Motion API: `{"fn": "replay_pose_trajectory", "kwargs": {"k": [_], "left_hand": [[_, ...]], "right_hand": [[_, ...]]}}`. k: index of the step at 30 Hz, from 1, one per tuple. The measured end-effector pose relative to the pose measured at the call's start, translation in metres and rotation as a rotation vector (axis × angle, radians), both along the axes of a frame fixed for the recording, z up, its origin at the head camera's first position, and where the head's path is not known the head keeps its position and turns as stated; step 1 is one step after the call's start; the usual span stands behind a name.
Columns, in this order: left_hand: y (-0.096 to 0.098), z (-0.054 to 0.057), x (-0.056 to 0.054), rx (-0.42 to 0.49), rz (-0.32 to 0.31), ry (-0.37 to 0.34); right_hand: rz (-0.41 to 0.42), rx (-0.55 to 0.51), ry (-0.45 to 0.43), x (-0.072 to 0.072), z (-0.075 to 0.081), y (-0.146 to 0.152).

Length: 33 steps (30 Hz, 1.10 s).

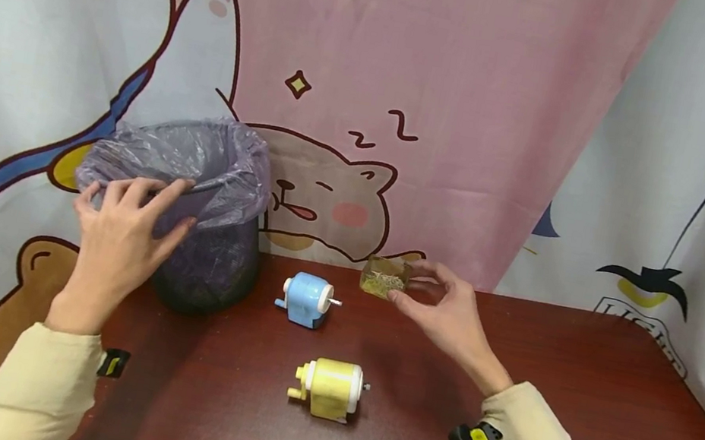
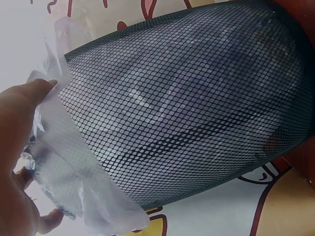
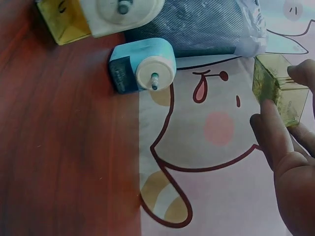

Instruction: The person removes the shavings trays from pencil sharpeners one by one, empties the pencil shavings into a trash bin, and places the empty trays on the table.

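Right hand (image 1: 450, 318) pinches translucent yellow box (image 3: 291, 104) holding shavings (image 1: 384, 282); left hand (image 1: 120, 233) grips bin liner (image 1: 245, 176).

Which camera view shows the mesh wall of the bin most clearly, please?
The left wrist view: the mesh wall fills much of that picture, close enough to distinguish its holes. In the head view, it looks dark and small, below the overhanging bag. The right wrist view shows only a part, beyond the blue sharpener.
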<state>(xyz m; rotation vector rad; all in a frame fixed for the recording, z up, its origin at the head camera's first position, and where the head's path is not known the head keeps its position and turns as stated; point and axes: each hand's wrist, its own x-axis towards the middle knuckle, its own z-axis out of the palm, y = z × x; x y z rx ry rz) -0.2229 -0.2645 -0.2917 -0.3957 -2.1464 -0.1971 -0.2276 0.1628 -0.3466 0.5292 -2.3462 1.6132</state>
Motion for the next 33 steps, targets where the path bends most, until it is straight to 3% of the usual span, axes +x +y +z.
{"fn": "replay_pose_trajectory", "kwargs": {"k": [6, 22, 33], "left_hand": [[0.001, -0.005, -0.004, 0.010, 0.010, 0.028], [0.001, -0.002, -0.004, 0.024, 0.018, 0.012], [0.004, -0.001, -0.003, 0.036, 0.015, -0.023]], "right_hand": [[0.047, -0.051, -0.030, -0.015, 0.017, -0.010], [0.039, -0.034, -0.042, -0.044, 0.053, -0.040], [0.005, 0.049, 0.049, -0.068, 0.070, -0.059]]}}
